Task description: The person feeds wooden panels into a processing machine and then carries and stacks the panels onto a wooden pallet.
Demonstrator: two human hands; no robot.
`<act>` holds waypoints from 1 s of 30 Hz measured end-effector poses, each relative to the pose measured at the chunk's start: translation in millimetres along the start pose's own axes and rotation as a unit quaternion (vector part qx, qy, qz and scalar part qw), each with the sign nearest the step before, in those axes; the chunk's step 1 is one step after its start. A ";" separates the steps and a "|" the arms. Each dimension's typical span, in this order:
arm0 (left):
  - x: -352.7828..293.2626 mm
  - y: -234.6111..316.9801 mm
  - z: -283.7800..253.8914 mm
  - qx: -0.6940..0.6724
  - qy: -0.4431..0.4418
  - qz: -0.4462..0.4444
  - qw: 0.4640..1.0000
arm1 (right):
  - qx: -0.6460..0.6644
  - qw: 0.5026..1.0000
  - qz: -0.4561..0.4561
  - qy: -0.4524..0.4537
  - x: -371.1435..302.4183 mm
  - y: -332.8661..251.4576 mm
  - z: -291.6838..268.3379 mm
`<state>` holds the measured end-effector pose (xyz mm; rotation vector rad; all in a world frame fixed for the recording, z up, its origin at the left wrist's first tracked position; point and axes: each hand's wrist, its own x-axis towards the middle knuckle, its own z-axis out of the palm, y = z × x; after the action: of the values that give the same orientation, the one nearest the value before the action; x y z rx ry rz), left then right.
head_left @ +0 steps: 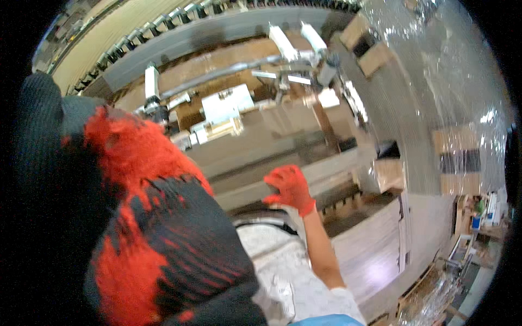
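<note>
Very close to the camera, my left hand [163, 217] in a red and black knitted glove fills the left side. Its fingers look bent, but their tips run into the dark edge, so what they touch is hidden. In front of my body, my right hand [292, 189] wears a red glove. It is loosely curved with the thumb apart, and nothing shows in it. Nearest to it is the grey front beam [239, 193] of a long machine. Beyond the beam, a pale plate [227, 103] sits among metal rods and fittings.
White cylinders [283, 41] stand up from the machine, with a row of dark fittings [163, 23] along its far side. At right lies a large plastic-wrapped stack [418, 108] with cardboard pieces [459, 160]. A wrapped pallet [429, 290] is at lower right.
</note>
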<state>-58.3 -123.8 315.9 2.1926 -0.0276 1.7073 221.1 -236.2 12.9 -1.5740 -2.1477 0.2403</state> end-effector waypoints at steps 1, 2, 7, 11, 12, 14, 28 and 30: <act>-5.5 6.7 2.3 -0.001 -0.007 -0.006 1.000 | 0.004 1.000 -0.005 -0.001 2.2 -0.6 7.6; -7.6 14.7 4.8 0.000 -0.011 -0.007 1.000 | 0.004 1.000 -0.016 0.005 1.7 -4.1 12.3; -2.3 12.2 35.7 -0.046 -0.048 -0.005 0.998 | -0.026 0.997 -0.043 0.062 0.8 -0.9 15.0; 5.3 3.5 64.1 -0.032 -0.102 -0.067 0.992 | 0.003 0.996 -0.058 0.072 11.8 -2.6 -17.5; 6.5 -0.9 71.0 0.001 -0.141 -0.114 0.983 | 0.006 0.994 -0.086 0.070 21.8 -5.9 -26.3; -27.9 -18.0 103.4 0.071 -0.271 -0.221 0.934 | -0.020 0.992 -0.100 0.071 31.6 3.2 -47.7; -269.3 -208.2 77.5 0.282 -0.412 -0.345 0.795 | 0.027 0.978 0.018 0.208 31.5 38.2 -36.7; -300.1 -233.8 63.0 0.302 -0.400 -0.345 0.794 | 0.013 0.979 0.036 0.200 14.7 43.7 -27.7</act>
<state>-25.7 15.5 -42.2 2.6854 1.0865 0.3236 267.8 -211.7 23.4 -1.5357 -1.7723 -0.0268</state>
